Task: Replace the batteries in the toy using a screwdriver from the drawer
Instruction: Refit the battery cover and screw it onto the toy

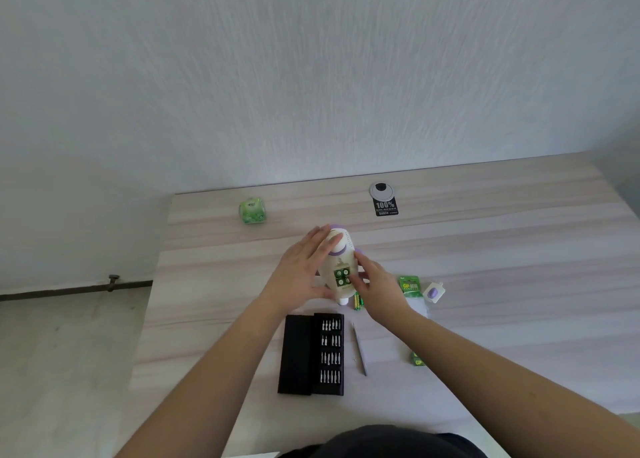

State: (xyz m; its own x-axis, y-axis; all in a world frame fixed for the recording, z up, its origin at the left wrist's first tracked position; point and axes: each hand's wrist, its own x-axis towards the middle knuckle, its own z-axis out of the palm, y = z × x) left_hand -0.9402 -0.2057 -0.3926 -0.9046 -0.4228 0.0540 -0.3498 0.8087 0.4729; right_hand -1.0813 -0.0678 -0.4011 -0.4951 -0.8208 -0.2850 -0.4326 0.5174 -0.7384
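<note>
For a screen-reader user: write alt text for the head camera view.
Both hands hold a white-and-purple toy on a wooden desk, its open compartment showing four green batteries. The left hand steadies it; right hand fingertips touch the batteries. An open screwdriver bit case lies nearer.

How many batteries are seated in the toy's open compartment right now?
4, in a two-by-two block in the toy compartment; right hand fingers cover its right edge. Loose ones lie beside the toy.

Single head-mounted wide-angle view, aimed forward and down from above the near edge of the desk (485,236). Close to both forearms, farther from the back wall (311,76). Floor (69,353) visible at left. No second view for overlap.
</note>
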